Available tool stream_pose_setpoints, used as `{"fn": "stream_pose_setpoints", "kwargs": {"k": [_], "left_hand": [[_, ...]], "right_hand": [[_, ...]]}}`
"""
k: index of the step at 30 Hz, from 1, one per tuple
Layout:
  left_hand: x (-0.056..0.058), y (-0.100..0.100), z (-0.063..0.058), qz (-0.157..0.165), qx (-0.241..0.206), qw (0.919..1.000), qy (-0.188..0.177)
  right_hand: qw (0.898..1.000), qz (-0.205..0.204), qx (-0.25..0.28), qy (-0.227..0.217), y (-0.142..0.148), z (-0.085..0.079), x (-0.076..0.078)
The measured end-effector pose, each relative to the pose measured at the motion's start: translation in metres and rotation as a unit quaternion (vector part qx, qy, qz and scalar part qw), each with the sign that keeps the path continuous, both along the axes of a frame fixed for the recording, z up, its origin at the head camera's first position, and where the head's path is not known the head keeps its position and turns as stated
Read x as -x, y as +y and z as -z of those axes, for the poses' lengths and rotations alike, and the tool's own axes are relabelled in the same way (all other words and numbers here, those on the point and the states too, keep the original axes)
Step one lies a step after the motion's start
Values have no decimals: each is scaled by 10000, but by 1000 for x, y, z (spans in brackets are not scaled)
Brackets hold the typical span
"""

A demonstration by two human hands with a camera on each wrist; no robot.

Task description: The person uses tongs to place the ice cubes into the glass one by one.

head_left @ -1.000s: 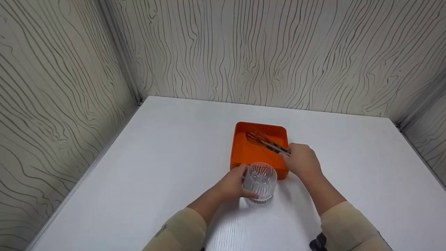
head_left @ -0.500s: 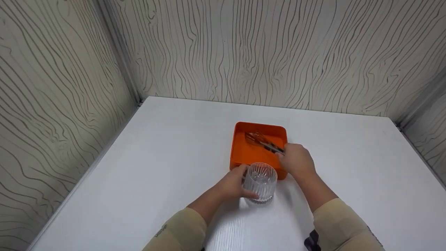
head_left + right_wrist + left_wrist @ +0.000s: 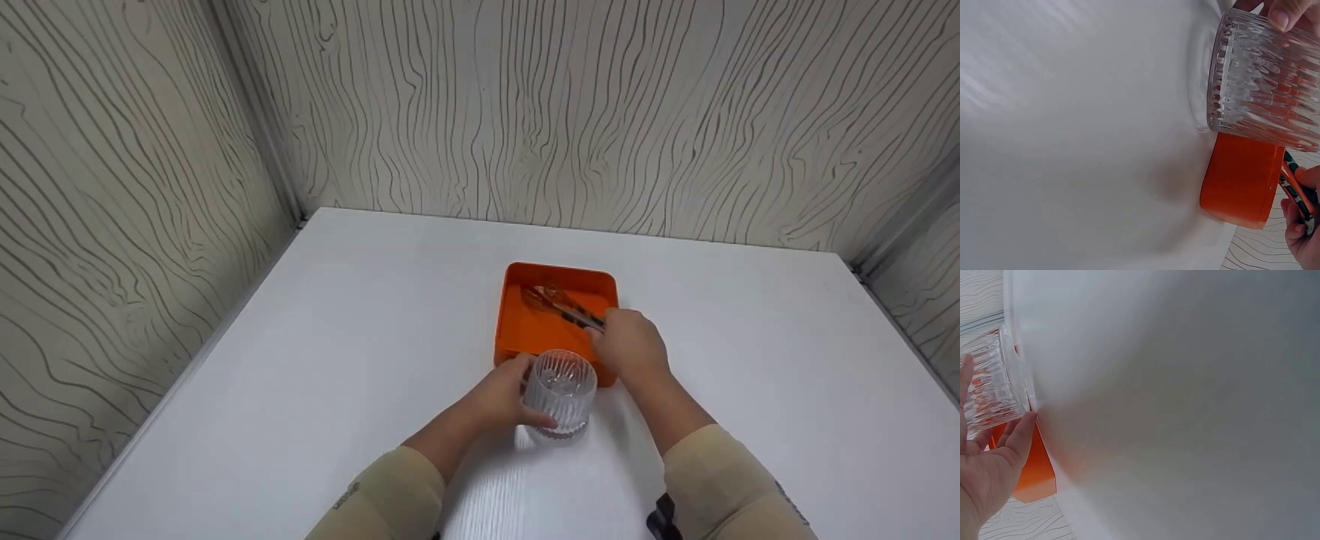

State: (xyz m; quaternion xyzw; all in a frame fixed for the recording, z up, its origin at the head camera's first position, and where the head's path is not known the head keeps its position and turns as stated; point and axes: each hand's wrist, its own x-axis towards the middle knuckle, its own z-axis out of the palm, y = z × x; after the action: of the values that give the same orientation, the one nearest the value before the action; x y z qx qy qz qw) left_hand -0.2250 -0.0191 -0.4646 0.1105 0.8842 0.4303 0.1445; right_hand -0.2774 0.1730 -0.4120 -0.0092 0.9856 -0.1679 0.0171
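Note:
My left hand (image 3: 501,397) holds a clear ribbed drinking glass (image 3: 568,397), its fingers around the left side. The glass stands upright just in front of an orange box (image 3: 517,330). In the left wrist view, fingertips lie close to the base of the glass (image 3: 994,382). My right hand (image 3: 631,345) grips wire whisks (image 3: 559,304) by their handles at the box's right side. The whisk heads point to the far left, over the inside of the box. Whether they touch its floor I cannot tell. Patterned handles (image 3: 1297,194) show in the right wrist view.
A white table (image 3: 337,337) spreads around the box. Wood-grain panels (image 3: 480,112) stand behind the table and on its left and right sides.
My right hand has moved a little to the left with the whisks, further over the box. The left hand, the glass and the box have stayed in place.

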Motion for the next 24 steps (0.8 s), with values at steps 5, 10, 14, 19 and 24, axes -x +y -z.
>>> {"fn": "stream_pose_setpoints", "kwargs": {"k": [5,10,14,19,24], "left_hand": [[0,0,0,59,-22,10000,70],[0,-1,0,97,-22,9999,106],[0,-1,0,82,0,9999,95],[0,-1,0,85,22,9999,107],[-1,-2,-2,141,33,9998,166]], "right_hand": [[10000,26,21,-52,-2,1,1],[10000,-15,-24,-54,-2,1,2],[10000,-27,-55,-72,-1,2,3],[10000,-58,-53,43,1,4,3],[9996,-97,-71,238,3,6,3]]}}
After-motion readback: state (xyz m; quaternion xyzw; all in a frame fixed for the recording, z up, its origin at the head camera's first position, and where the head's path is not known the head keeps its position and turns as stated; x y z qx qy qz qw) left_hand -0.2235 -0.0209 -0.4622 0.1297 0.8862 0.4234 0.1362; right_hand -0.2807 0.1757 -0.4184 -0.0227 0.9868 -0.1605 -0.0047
